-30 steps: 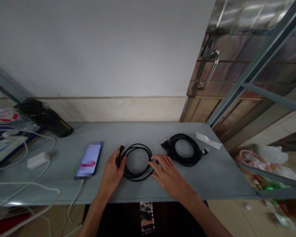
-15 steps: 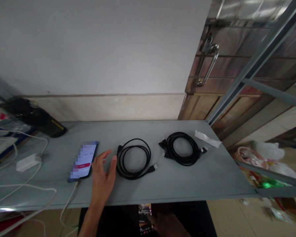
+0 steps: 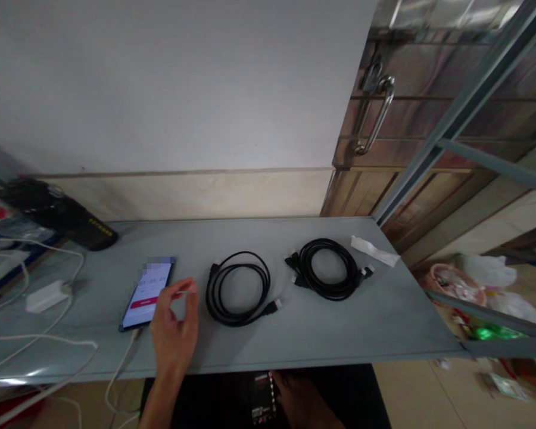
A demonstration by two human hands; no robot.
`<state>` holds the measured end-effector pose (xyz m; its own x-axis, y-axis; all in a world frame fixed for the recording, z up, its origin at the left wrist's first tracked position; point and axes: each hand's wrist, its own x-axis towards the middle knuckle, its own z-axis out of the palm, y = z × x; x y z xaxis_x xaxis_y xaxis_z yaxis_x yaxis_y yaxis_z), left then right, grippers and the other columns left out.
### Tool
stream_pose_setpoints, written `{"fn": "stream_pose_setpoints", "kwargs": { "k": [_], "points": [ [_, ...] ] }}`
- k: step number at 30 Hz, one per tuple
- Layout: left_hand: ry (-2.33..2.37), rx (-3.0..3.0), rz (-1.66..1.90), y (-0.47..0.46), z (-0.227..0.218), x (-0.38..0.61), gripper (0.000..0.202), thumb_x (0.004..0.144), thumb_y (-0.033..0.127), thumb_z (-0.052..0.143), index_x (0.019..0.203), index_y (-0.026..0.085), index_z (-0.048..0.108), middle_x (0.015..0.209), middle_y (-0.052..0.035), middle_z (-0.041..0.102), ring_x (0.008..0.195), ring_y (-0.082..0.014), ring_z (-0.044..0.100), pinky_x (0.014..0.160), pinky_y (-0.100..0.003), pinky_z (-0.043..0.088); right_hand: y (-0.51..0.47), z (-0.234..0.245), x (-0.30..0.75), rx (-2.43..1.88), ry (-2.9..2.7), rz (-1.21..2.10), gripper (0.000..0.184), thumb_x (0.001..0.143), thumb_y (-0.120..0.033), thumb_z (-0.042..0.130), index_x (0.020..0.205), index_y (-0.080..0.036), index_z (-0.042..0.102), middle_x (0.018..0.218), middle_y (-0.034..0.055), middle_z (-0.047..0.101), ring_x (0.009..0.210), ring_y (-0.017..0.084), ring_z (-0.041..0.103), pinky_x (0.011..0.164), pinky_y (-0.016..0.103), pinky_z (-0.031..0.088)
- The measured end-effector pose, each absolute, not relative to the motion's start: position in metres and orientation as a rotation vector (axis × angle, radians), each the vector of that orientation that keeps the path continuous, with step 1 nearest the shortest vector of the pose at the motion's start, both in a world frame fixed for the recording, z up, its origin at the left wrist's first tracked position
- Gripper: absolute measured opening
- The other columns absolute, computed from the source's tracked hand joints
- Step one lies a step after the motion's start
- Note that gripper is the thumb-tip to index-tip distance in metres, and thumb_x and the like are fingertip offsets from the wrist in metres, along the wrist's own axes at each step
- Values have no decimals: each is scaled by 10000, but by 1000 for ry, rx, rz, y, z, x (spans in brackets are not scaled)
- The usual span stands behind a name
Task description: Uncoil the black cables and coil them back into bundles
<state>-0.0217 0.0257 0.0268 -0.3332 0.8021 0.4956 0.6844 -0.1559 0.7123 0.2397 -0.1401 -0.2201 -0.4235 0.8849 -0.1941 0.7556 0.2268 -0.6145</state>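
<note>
My left hand (image 3: 173, 333) hovers over the grey table (image 3: 384, 322) between a lit phone (image 3: 146, 293) and a coiled black cable (image 3: 237, 288). Its fingers are loosely curled and apart, the forefinger tip close to the phone's right edge, and it holds nothing. My right hand (image 3: 297, 394) is low, below the table's front edge, next to a small dark object (image 3: 262, 398). Its fingers are in shadow and hard to make out. A second, thicker black cable coil (image 3: 328, 269) lies further right on the table.
A white folded paper strip (image 3: 375, 251) lies at the table's back right corner. A black device (image 3: 53, 213) leans at the back left. A white charger (image 3: 47, 295) and white cords (image 3: 49, 345) trail over the left side. A metal door stands to the right.
Both hands let go of the near cable coil. My left hand moved left toward the phone and curled its fingers. My right hand dropped below the table edge.
</note>
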Motion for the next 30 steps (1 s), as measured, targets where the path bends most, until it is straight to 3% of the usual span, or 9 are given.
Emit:
{"fn": "stream_pose_setpoints", "kwargs": {
  "k": [5,7,11,15,18,22,26,28,30],
  "points": [
    [1648,2208,1515,18,37,5,154,1122,324,641,1220,224,706,1169,-79,755,1112,-261,726,1038,-433,575,-151,-226,242,-1678,-2298,945,813,886,-101,639,1661,-334,552,1602,92,700,1412,359,712,1160,464,582],
    [1440,2310,1467,18,46,33,162,1119,251,641,1274,239,686,1200,-77,738,1135,-249,717,1036,-415,583,-160,-239,242,-1727,-2303,897,751,885,-121,677,1604,-333,616,1552,102,733,1385,373,725,1167,487,579],
    [1054,2478,1141,28,67,103,404,1131,272,644,1530,281,581,1404,-113,709,1325,-281,669,1164,-480,557,-174,-265,246,-1730,-2353,833,580,914,-146,668,1464,-321,728,1426,109,797,1294,369,771,1164,519,589],
    [817,2614,778,53,72,165,839,1055,458,785,1748,263,354,1700,-155,550,1571,-346,503,1321,-577,426,-178,-283,248,-1621,-2449,745,661,892,-166,676,1509,-400,701,1239,70,847,1106,346,831,1062,511,649],
    [734,2658,588,71,63,194,935,957,537,882,1703,184,443,1695,-181,560,1590,-376,484,1334,-567,400,-177,-293,245,-1541,-2506,595,707,867,-183,699,1516,-463,689,1094,37,860,926,308,843,929,448,686],
    [756,2638,389,82,48,212,531,999,484,853,1409,170,729,1396,-128,765,1369,-329,678,1236,-491,478,-176,-297,238,-1509,-2524,446,677,844,-213,716,1473,-463,718,994,24,859,810,277,823,784,356,673],
    [739,2644,308,79,44,213,309,1089,449,745,1257,196,801,1246,-89,809,1240,-286,740,1142,-445,505,-173,-285,236,-1541,-2455,455,650,855,-226,713,1469,-440,721,1017,34,859,815,272,822,731,316,645],
    [737,2658,299,76,45,213,368,1078,494,751,1280,189,787,1266,-98,802,1253,-295,735,1138,-450,504,-171,-278,236,-1576,-2478,511,644,860,-228,719,1465,-447,721,1052,32,865,813,272,827,721,310,642],
    [736,2678,282,74,47,213,567,975,626,835,1306,171,764,1305,-121,786,1273,-331,725,1147,-477,506,-168,-270,237,-1615,-2486,592,655,862,-227,723,1470,-468,713,1061,19,870,809,272,832,717,307,641]
  ]
}}
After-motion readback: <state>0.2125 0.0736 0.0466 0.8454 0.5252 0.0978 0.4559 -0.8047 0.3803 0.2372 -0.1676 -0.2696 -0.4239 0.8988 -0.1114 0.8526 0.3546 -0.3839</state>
